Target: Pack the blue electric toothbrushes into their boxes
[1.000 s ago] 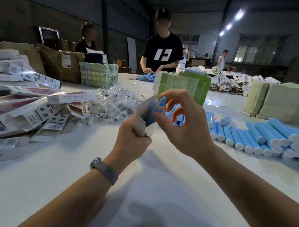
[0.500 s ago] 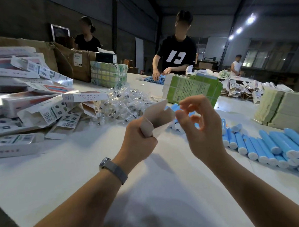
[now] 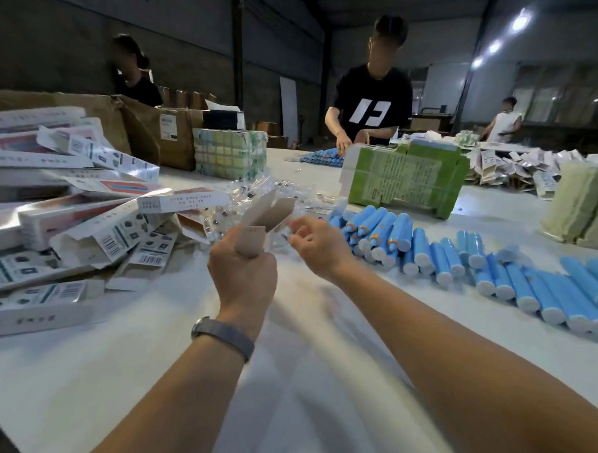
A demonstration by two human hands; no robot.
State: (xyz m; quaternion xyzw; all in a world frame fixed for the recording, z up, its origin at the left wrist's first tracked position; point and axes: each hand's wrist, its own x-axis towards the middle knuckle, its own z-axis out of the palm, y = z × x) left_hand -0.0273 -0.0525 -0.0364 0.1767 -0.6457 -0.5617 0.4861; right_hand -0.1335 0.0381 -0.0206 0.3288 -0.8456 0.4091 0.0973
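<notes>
The white table (image 3: 316, 415) is shown with a row of blue electric toothbrushes (image 3: 437, 253) laid side by side at right and a heap of printed boxes (image 3: 85, 224) at left. An upright open carton (image 3: 260, 224), flaps raised, is gripped around its lower end by the left hand (image 3: 242, 275). The right hand (image 3: 319, 242) is seen empty, fingers loosely curled, just beside the flaps. The handles are judged rigid, smooth and light, best taken at mid-barrel; the carton is thin and easily crushed.
</notes>
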